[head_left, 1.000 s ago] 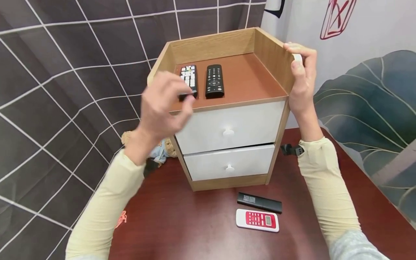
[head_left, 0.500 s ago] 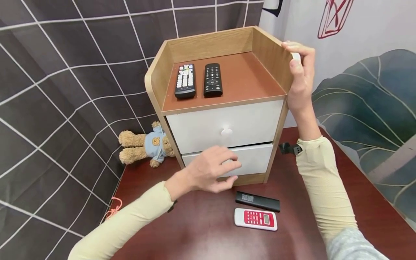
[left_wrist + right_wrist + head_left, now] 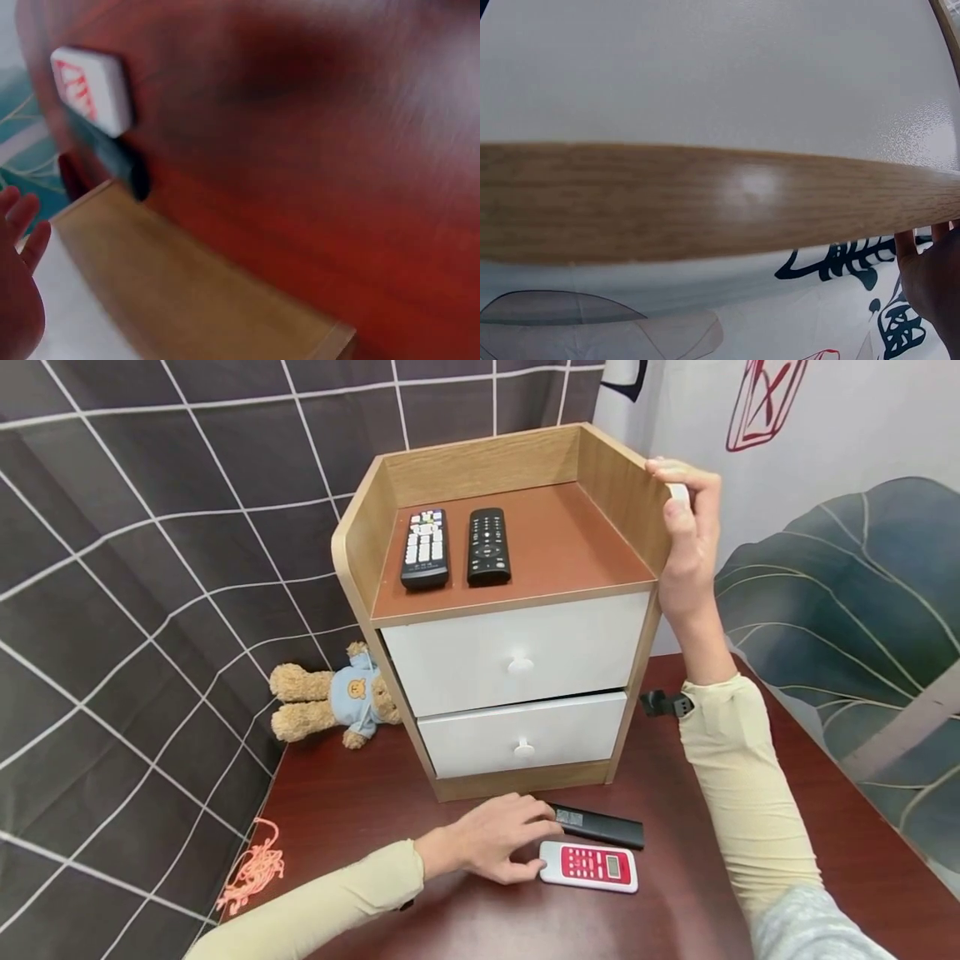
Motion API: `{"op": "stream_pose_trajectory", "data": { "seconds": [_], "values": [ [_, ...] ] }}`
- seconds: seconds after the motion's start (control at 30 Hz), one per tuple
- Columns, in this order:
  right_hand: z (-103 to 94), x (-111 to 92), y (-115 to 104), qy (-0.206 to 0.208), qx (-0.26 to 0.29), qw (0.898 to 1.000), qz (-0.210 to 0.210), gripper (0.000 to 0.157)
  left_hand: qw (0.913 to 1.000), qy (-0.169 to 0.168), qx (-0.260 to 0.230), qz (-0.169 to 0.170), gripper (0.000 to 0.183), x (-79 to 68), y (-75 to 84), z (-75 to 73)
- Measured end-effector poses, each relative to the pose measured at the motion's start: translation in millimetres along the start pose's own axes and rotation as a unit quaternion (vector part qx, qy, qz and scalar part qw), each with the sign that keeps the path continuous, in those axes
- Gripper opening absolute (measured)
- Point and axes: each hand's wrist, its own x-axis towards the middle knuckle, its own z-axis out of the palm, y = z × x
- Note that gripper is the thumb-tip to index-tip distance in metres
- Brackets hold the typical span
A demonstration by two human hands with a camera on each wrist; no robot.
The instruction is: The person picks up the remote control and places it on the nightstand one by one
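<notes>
Dark red table [image 3: 465, 931] stretching underneath; white-and-red remote [image 3: 588, 866] lying nearest. At its left end, left hand [image 3: 501, 837] holding fingers loosely apart, gripping nothing; contact unclear. Black remote [image 3: 606, 827] lying just behind, so any pinch probably needing narrow aim. Beyond, right hand [image 3: 690, 539] gripping side panel [image 3: 615, 497] of cabinet [image 3: 498, 647].

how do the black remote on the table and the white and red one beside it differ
The black remote is dark with a pale label; the white and red remote has a white body and red panel. The white and red remote shows buttons and a screen, while the black remote's upper side has no visible buttons. The black remote is slimmer than the white and red remote. Both lie flat on the table.
</notes>
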Motion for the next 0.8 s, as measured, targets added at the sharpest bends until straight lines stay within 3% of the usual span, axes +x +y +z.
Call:
{"op": "stream_pose_trajectory", "data": {
  "seconds": [0.3, 0.5, 0.8],
  "values": [
    [-0.4, 0, 1, -0.001, -0.004, 1.000, 0.006, 0.027, 0.9874, -0.109, -0.056, -0.100, 0.080, -8.3, 12.3, 33.3],
    [-0.7, -1, 1, -0.002, 0.000, 1.000, 0.007, 0.027, 0.9824, -0.118, -0.081, -0.121, 0.082, -8.7, 16.5, 48.0],
    [0.6, -1, -2, 0.002, -0.002, 1.000, 0.016, 0.027, 0.9854, -0.116, -0.055, -0.112, 0.077, -2.1, 23.8, 55.5]
  ]
}}
